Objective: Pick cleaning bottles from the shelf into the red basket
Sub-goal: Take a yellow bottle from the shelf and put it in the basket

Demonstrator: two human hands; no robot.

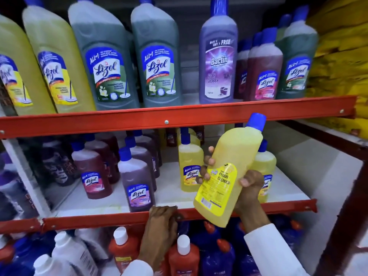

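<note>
Left hand grips the lower rail; right hand clamps a tilted yellow bottle (blue cap), centre-right.

Two bare hands come up from the near edge, the left hand and the right hand. Each arm wears a long white sleeve of plain smooth cloth, the left sleeve and the right sleeve, ending at the wrist. No ring or watch shows.
</note>
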